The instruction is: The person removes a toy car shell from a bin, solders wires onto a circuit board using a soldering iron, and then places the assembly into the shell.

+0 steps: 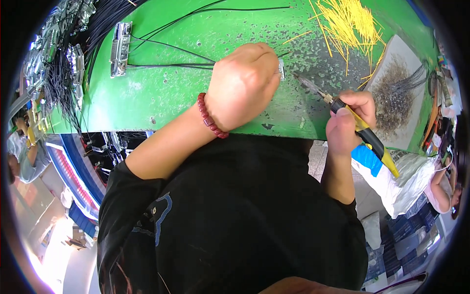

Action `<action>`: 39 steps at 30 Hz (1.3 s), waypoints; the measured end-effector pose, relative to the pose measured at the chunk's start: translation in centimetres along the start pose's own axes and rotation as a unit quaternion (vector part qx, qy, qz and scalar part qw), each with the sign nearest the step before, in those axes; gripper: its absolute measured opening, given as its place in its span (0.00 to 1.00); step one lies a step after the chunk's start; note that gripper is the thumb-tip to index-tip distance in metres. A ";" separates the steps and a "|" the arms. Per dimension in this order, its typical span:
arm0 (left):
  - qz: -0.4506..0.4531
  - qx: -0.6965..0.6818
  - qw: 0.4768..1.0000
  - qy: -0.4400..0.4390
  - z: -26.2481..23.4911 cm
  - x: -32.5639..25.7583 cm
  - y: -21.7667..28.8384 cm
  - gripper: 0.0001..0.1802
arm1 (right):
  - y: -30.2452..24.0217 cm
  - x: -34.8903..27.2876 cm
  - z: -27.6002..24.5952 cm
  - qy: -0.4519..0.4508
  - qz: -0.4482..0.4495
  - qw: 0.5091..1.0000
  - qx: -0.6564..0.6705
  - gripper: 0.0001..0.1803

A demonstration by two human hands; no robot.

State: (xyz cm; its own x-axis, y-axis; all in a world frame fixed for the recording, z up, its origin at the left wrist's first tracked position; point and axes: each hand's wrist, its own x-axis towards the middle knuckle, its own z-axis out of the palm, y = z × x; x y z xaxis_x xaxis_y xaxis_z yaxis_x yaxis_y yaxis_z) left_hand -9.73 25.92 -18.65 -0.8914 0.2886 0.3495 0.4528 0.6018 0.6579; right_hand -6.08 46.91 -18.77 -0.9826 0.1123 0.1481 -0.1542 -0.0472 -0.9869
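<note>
My left hand (247, 81), with a dark red bead bracelet (209, 117) at its wrist, is closed over black wires (171, 65) on the green worktop (166, 105). Its fingertips are turned away from view. A small pale piece (282, 69) shows at the fingers' far side, partly covered. Those wires lead left to a silvery metal part (121, 49). In my right hand (346, 122) is a yellow and black soldering iron (376, 144). The iron's thin tip points up and left, a little apart from the pale piece.
Many yellow thin tubes (350, 22) lie scattered at the far right. Beside them is a pale board (397, 53) with dark residue and a tuft of fine wires (413, 78). Metal parts with black wires (61, 63) crowd the left edge. White bags (391, 188) hang below the right edge.
</note>
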 end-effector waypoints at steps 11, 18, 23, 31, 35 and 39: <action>0.007 -0.002 1.000 -0.009 -0.1 0.2 0.1 0.04 | 0.8 0.2 0.1 -0.033 -0.034 0.999 0.012 0.12; 0.009 0.000 1.000 -0.009 -0.1 0.1 0.0 0.04 | 0.7 0.0 0.1 -0.046 -0.011 0.999 -0.013 0.13; 0.011 -0.001 1.000 -0.010 -0.1 0.2 0.1 0.04 | 0.7 0.0 0.0 0.000 -0.036 0.999 -0.024 0.10; 0.012 -0.004 1.000 -0.015 -0.2 0.4 0.0 0.04 | 0.7 0.2 0.3 -0.011 -0.024 1.000 0.013 0.17; 0.000 0.005 0.998 -0.069 -0.9 0.9 0.3 0.03 | 0.8 0.1 0.2 -0.017 -0.020 0.999 0.023 0.16; -0.010 0.008 0.996 -0.087 -1.2 1.2 0.5 0.03 | 0.8 0.2 0.3 -0.029 -0.019 0.999 0.024 0.16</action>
State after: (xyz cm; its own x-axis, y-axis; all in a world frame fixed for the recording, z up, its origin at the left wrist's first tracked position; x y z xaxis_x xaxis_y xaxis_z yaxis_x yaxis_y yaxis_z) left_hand -10.58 25.69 -17.13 -0.8907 0.4006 0.2150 0.4363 0.6203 0.6519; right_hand -6.39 46.58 -19.49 -0.9800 0.0576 0.1905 -0.1951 -0.0915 -0.9765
